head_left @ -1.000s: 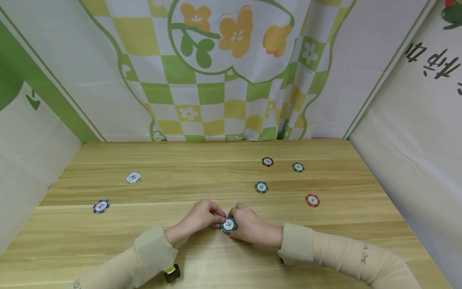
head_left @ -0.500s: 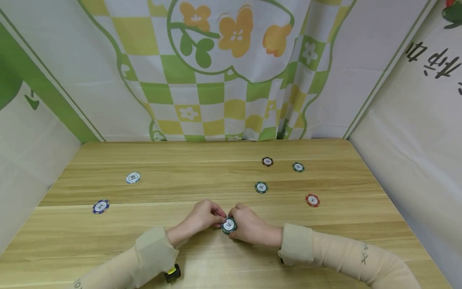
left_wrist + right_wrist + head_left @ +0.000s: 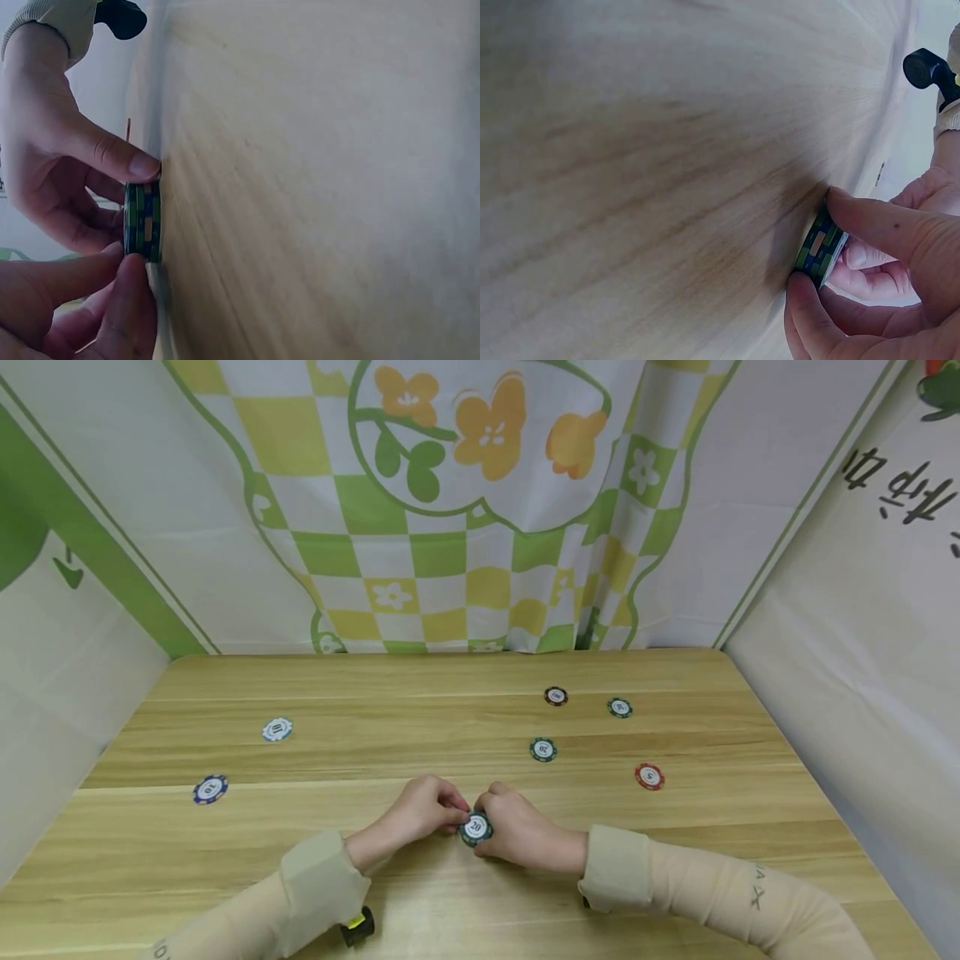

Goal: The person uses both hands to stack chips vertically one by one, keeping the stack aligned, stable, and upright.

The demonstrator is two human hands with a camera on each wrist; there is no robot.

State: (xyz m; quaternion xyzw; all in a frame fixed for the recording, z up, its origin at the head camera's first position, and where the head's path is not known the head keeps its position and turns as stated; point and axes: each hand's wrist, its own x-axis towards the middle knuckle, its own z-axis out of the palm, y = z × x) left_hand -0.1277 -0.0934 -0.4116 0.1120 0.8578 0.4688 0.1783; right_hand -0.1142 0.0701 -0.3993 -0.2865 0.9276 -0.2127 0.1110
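Observation:
A small stack of poker chips (image 3: 476,828), a green one marked 20 on top, lies near the front middle of the table. My right hand (image 3: 525,831) grips it from the right; in the right wrist view, thumb and fingers span the green and blue edges of the stacked chips (image 3: 821,246). From the left, my left hand (image 3: 423,807) pinches the rim, its thumb over the top chip in the head view. The left wrist view has the stack (image 3: 142,223) flat on the table between both hands. How many chips are in it is hard to tell.
On the left of the wooden table (image 3: 390,718) lie a light blue chip (image 3: 277,729) and a dark blue chip (image 3: 211,789). To the right are a dark chip (image 3: 556,696), green chips (image 3: 543,749) and a red chip (image 3: 649,777). A patterned curtain (image 3: 465,552) hangs behind.

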